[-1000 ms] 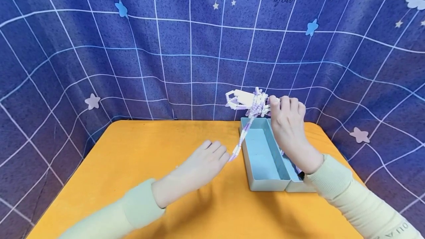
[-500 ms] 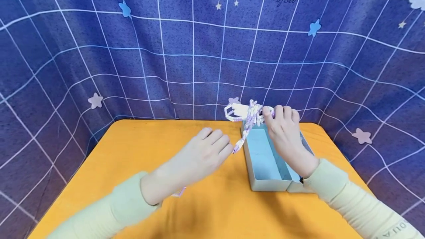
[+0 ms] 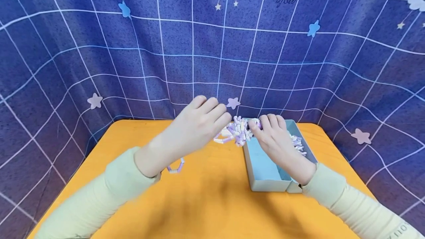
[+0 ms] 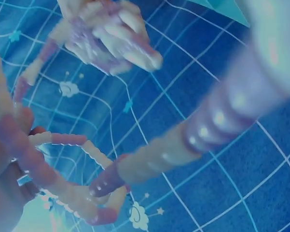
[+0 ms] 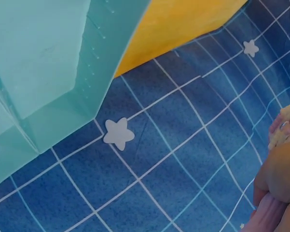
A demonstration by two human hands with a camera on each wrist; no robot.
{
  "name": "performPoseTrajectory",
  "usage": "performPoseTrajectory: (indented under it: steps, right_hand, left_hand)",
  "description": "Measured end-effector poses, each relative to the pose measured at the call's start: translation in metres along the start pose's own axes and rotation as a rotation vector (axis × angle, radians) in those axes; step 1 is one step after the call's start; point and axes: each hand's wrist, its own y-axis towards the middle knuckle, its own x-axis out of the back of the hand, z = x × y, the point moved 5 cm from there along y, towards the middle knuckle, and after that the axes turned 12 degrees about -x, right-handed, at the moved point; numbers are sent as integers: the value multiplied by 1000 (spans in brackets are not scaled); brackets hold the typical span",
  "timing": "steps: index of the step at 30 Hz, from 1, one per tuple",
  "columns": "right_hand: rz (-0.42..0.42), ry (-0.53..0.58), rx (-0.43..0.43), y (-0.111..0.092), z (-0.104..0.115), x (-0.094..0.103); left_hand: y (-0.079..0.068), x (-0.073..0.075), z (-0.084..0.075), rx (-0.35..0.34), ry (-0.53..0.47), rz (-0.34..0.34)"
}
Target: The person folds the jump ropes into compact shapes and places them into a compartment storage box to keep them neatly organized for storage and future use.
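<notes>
A bundled jump rope of white and purple beads hangs in the air between the hands, over the left edge of the blue boxes. My right hand grips the bundle's right end. My left hand has curled fingers and holds a strand; its fingertips are hidden from the head view. Below the left wrist dangles a beaded loop. In the left wrist view, beaded strands run from near the left hand, with the wound bundle above. The right wrist view shows my right hand partly.
Two light blue boxes stand side by side at the right of the orange table. The right-hand box contains more white and purple beaded rope. A blue grid-patterned curtain surrounds the table at the back and sides.
My left hand has risen and moved slightly left. My right hand has lowered and shifted left with the bundle. More of the loop shows below the left wrist.
</notes>
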Motion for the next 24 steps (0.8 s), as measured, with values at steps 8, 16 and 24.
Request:
performPoseTrajectory:
  steps: [8, 16, 24]
  right_hand:
    - [42, 64, 81, -2, 12, 8]
    - [52, 131, 132, -2, 18, 14]
    - [60, 199, 196, -10, 21, 14]
  left_hand:
    - [-1, -15, 22, -21, 8, 2]
    - [-13, -40, 35, -45, -16, -13]
    - [-33, -66, 57, 22, -15, 49]
